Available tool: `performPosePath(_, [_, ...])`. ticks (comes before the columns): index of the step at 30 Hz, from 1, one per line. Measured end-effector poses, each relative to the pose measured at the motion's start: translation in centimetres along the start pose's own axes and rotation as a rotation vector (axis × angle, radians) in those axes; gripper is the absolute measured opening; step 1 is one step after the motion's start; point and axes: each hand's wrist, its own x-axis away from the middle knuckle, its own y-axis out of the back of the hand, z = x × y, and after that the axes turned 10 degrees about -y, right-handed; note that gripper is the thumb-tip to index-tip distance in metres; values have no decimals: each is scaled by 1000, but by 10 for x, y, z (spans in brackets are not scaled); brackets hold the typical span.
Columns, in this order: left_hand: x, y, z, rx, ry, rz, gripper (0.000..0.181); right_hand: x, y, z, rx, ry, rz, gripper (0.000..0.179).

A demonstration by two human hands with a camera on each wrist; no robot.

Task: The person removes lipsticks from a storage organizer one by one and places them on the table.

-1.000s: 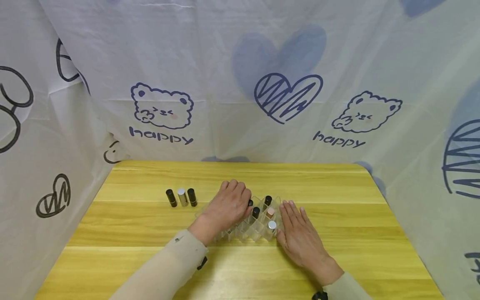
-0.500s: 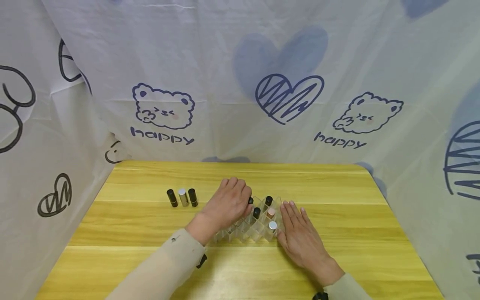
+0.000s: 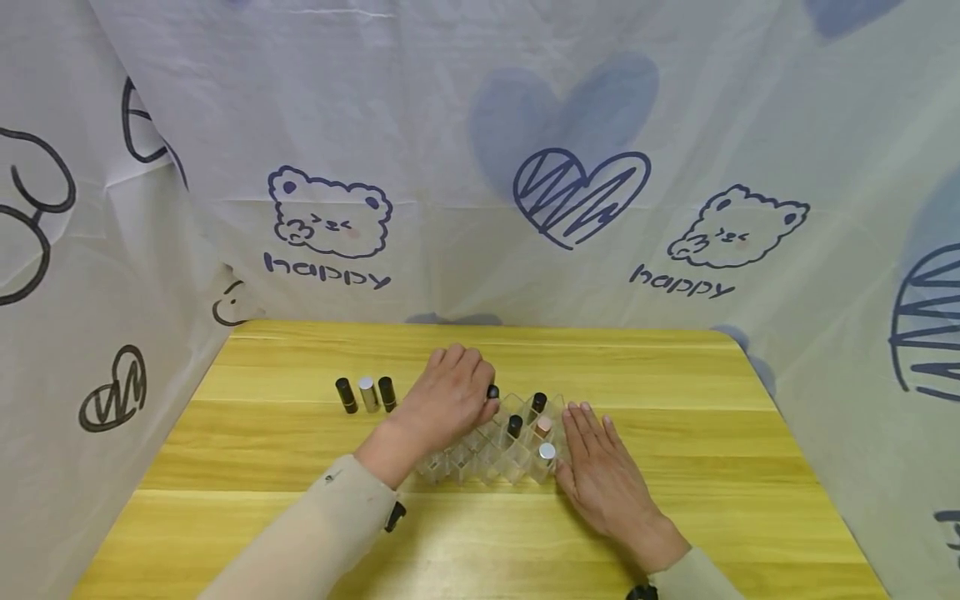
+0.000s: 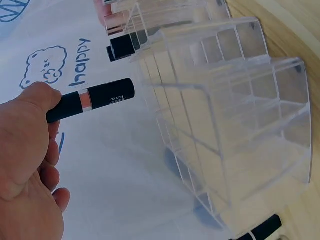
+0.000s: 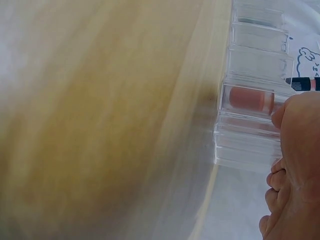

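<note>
Between thumb and fingers, my left hand point(image 3: 442, 398) pinches a black lipstick point(image 4: 108, 95) with a pink band. The left wrist view has this tube outside the clear acrylic lipstick organizer point(image 4: 220, 125), over its open top side. Flat against the organizer's right end rests my right hand point(image 3: 603, 479), fingers straight. Standing in the right-hand compartments are a black lipstick point(image 3: 539, 402), another black lipstick point(image 3: 514, 427), a pink-topped lipstick point(image 3: 543, 427) and a silver-capped lipstick point(image 3: 547, 451). My left hand hides part of the organizer in the head view.
Left of the organizer, a black tube point(image 3: 347, 396), a silver tube point(image 3: 368, 395) and a second black tube point(image 3: 387, 394) stand in a row on the wooden table point(image 3: 480, 542). A printed white cloth point(image 3: 450, 250) hangs behind the table and along its sides.
My left hand has moved up and left, raising the black lipstick from the organizer's compartments. My right hand stays against the organizer's end.
</note>
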Motion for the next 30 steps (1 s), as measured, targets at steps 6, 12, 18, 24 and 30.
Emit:
performPosePath(6, [8,4,8,7,21,-12,34,0,0,0,12,1,-1,67])
performPosePath(12, [19,8,16,-11,39,-48,32,-1,0,1,12,-1,1,67])
performPosePath(18, [32,13,26,11,74,-70,31,0,1,2,9,-2,3,67])
performPosePath(24, [48,15,37,31,117,-70,30,0,1,2,8,-4,3,67])
performPosePath(30, [67,14,47,49,163,-78,30,0,0,1,2,-2,3,67])
